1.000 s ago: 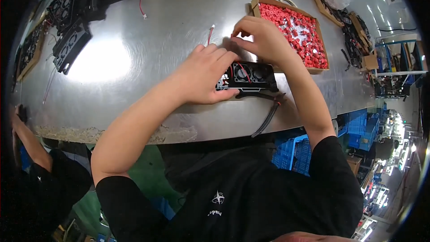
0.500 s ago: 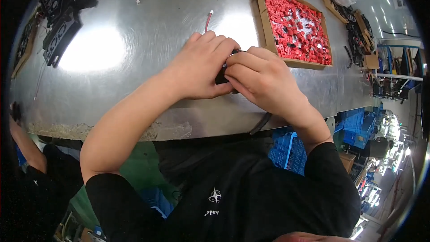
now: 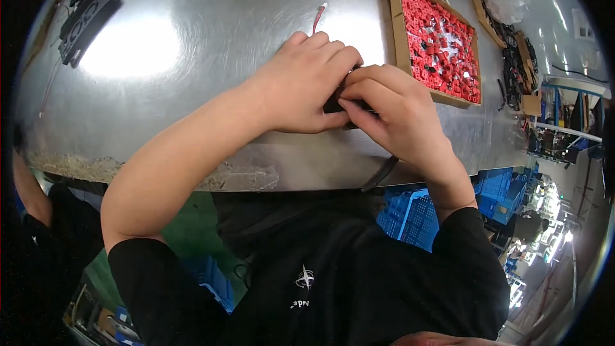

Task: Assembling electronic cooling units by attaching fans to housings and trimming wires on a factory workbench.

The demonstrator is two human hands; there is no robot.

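Both my hands close over a small black fan unit [image 3: 337, 104] on the shiny metal table [image 3: 192, 45]. My left hand [image 3: 301, 83] covers it from the left and top, fingers curled over it. My right hand [image 3: 391, 112] presses against it from the right, fingertips on its edge. Most of the unit is hidden under my fingers. A black cable [image 3: 380, 174] hangs off the table's near edge below my right wrist. A thin red wire [image 3: 318, 18] lies just beyond my left fingers.
A cardboard tray [image 3: 398, 32] filled with small red parts sits to the right of my hands. Black fan units [image 3: 86, 9] are stacked at the far left. More trays and dark parts [image 3: 512, 57] line the far right. Blue crates [image 3: 410, 218] stand below the table.
My right hand came from near the red-parts tray to the black unit and now clamps it together with the left. The view has shifted closer over the hands.
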